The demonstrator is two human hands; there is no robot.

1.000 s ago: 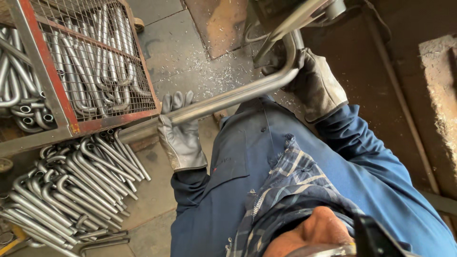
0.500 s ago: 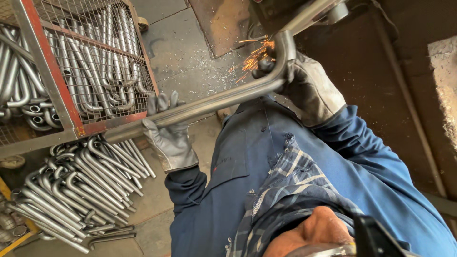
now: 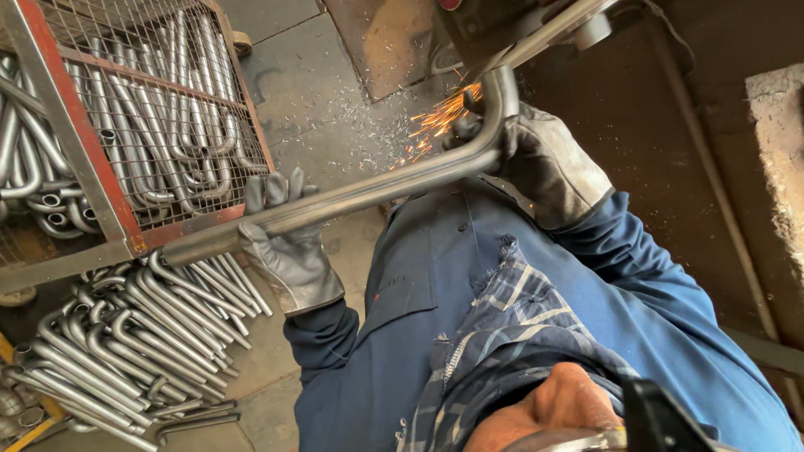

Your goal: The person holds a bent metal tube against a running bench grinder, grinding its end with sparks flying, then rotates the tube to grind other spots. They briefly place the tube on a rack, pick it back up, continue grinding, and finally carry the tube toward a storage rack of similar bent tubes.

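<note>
Between the two gloved hands a long bent steel tube (image 3: 360,194) is gripped: the left hand (image 3: 289,243) is closed around its straight run, the right hand (image 3: 544,163) is closed just behind the bend. Beyond the right hand, the curved end is pressed to a machine (image 3: 536,25), and sparks (image 3: 440,121) are thrown; the end appears to be mid-grind. Past the left hand, like tubes are stacked in a red wire cage (image 3: 126,142) and piled on the concrete floor (image 3: 318,92), littered with swarf.
</note>
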